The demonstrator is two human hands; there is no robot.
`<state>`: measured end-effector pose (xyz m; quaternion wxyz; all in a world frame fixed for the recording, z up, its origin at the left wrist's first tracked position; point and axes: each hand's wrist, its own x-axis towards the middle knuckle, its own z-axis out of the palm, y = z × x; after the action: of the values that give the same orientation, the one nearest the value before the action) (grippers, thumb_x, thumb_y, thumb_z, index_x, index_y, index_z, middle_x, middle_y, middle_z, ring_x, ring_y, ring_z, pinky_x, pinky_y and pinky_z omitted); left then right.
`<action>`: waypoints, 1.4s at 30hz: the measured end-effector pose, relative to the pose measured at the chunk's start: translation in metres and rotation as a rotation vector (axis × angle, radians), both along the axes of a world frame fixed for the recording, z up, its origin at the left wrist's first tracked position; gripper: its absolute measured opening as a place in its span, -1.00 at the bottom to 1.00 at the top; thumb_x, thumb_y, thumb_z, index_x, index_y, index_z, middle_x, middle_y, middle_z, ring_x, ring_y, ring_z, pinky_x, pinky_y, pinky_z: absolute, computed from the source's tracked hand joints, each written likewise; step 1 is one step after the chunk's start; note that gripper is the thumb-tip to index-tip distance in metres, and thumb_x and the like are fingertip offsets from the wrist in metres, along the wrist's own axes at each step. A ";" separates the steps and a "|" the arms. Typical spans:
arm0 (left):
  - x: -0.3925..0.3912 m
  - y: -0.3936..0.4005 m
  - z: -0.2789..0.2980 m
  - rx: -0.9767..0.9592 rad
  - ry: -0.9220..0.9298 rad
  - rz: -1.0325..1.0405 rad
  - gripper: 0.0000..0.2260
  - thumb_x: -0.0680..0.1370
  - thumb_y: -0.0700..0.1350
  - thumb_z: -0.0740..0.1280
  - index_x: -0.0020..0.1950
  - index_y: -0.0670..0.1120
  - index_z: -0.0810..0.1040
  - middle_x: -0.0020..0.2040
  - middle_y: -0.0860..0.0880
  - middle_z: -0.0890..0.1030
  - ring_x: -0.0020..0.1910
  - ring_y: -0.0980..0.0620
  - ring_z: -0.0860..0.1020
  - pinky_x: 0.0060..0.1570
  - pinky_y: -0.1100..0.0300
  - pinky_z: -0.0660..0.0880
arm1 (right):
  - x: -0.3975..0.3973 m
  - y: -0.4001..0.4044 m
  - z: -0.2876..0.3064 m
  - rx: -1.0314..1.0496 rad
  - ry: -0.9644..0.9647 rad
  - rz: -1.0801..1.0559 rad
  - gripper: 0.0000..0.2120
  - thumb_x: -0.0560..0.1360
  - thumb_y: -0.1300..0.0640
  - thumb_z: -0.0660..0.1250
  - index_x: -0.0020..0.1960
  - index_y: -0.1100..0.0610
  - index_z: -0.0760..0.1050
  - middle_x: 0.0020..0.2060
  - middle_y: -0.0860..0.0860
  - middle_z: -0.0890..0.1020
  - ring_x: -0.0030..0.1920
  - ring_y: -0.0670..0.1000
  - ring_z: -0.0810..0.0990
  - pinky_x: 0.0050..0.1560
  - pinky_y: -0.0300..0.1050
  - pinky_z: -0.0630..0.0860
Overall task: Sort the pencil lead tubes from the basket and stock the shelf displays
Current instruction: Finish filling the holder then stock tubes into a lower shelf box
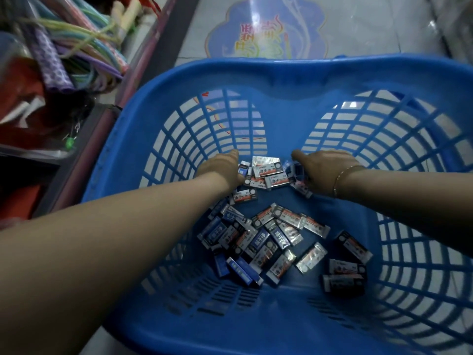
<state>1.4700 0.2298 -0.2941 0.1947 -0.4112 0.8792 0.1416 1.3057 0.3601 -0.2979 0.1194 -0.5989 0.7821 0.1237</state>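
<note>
A big blue plastic basket (pixel 281 73) stands on the floor, and both my arms reach down into it. Several small pencil lead packets (pixel 268 234), white-and-orange and dark blue, lie scattered over its bottom. A smaller cluster of packets (pixel 268 172) lies at the far end between my hands. My left hand (pixel 222 167) rests on the left side of that cluster, its fingers hidden under the hand. My right hand (pixel 325 170), with a thin bracelet at the wrist, curls around dark blue packets (pixel 294 170) on the right side.
A low shelf (pixel 143 73) on the left holds coloured skipping ropes (pixel 84 47) and wrapped rolls. Behind the basket is tiled floor with a blue floor sticker (pixel 266 29). The basket's slotted walls rise around both hands.
</note>
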 end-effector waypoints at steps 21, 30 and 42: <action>-0.016 0.010 -0.009 0.238 -0.076 -0.221 -0.67 0.49 -0.01 0.38 0.19 -0.02 0.38 0.20 -0.04 0.52 0.02 -0.04 0.47 -0.05 0.17 0.39 | -0.001 -0.013 -0.010 0.310 -0.344 -0.260 -0.63 0.37 -0.09 0.46 0.04 0.08 0.44 -0.10 0.04 0.56 -0.19 0.08 0.58 -0.32 -0.23 0.47; -0.017 0.021 -0.002 0.198 -0.156 -0.243 -0.84 0.54 -0.11 0.32 -0.23 -0.07 0.42 -0.24 -0.02 0.51 -0.31 0.05 0.46 -0.33 0.19 0.40 | -0.005 -0.012 -0.009 0.034 -0.430 -0.336 -0.89 0.41 0.16 0.36 -0.13 0.05 0.44 -0.26 0.01 0.50 -0.21 0.06 0.50 -0.33 -0.28 0.32; -0.018 0.029 0.011 0.104 -0.400 -0.424 -0.79 0.57 -0.23 0.27 0.20 -0.16 0.47 -0.07 -0.06 0.50 -0.15 -0.05 0.52 -0.17 0.11 0.48 | -0.006 -0.016 -0.004 -0.090 -0.642 -0.560 -0.88 0.40 0.13 0.42 -0.21 0.12 0.49 -0.36 0.06 0.55 -0.49 -0.03 0.47 -0.60 -0.32 0.32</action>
<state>1.4520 0.2585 -0.2830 0.4102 -0.2278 0.8811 0.0588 1.3000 0.3438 -0.3016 0.3595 -0.3761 0.8424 -0.1405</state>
